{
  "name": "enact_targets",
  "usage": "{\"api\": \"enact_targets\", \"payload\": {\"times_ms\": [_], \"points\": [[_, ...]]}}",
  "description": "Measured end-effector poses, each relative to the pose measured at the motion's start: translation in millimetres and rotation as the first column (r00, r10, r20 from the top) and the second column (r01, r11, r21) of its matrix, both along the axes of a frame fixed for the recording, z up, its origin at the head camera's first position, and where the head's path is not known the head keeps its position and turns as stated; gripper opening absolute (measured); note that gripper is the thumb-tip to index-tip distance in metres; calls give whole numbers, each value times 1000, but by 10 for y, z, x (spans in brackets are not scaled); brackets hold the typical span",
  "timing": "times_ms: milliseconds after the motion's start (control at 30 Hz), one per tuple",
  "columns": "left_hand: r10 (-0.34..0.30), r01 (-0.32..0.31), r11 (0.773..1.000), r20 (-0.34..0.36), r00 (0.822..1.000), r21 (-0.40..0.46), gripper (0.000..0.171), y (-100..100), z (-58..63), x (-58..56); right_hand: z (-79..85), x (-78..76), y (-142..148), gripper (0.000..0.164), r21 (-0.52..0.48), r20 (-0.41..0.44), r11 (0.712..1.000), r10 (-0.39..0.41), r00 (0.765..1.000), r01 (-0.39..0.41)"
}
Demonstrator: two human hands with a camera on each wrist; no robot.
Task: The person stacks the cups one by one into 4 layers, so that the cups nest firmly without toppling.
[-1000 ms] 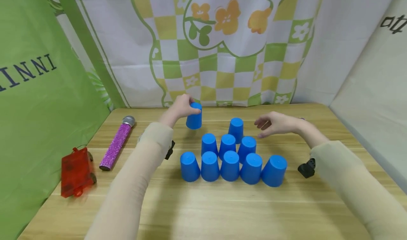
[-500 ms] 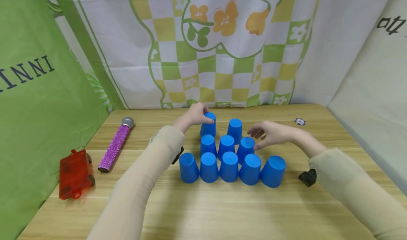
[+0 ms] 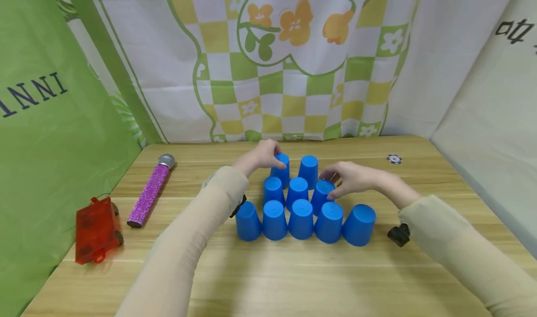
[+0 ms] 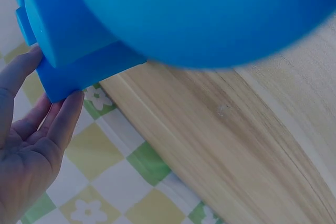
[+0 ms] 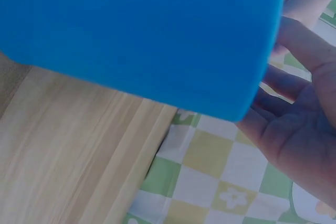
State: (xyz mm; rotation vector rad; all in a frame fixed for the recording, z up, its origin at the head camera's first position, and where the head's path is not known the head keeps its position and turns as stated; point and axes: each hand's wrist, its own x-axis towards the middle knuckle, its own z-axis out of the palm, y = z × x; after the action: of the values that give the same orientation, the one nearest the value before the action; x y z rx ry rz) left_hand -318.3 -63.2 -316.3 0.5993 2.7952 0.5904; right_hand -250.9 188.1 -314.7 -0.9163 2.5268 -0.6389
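Note:
Upside-down blue cups stand in three rows: several in the front row (image 3: 301, 220), three in the middle, two at the back. My left hand (image 3: 265, 155) pinches the back-left cup (image 3: 280, 172) between thumb and fingers, beside the back-right cup (image 3: 308, 171). In the left wrist view, the left hand's fingertips (image 4: 75, 100) lie on that cup, while a nearer cup (image 4: 199, 14) fills the top. My right hand (image 3: 354, 177) has its thumb and fingers round the middle row's right cup (image 3: 322, 198). A large near cup (image 5: 142, 35) partly hides that hand in the right wrist view.
On the table's left lie a glittery purple microphone (image 3: 152, 190) and a red translucent wheeled toy (image 3: 97, 230). A poker chip (image 3: 394, 159) lies at the back right. A patterned cloth (image 3: 293, 93) hangs behind the table's back edge.
My left hand has brought its cup rightward and down to the back row, beside the other cup. My right hand has moved left and closer, from beside the cups to round the middle-right cup.

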Motion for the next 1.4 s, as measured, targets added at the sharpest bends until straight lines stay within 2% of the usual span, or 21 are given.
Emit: {"api": "enact_targets", "payload": {"times_ms": [533,1100,1400], "points": [[-18,19,999,31,999,-34,48,51,-13,18,-47,26,-56,36,-45,-70,999,7,998,-10],[-41,42,999,37,998,-24,48,88,-30,22,-91,39,-50,35,-43,-94,999,-3,996,-1],[-37,38,999,42,998,-37,48,114,-27,34,-37,50,11,34,-57,-118,998,-24,993,17]]}}
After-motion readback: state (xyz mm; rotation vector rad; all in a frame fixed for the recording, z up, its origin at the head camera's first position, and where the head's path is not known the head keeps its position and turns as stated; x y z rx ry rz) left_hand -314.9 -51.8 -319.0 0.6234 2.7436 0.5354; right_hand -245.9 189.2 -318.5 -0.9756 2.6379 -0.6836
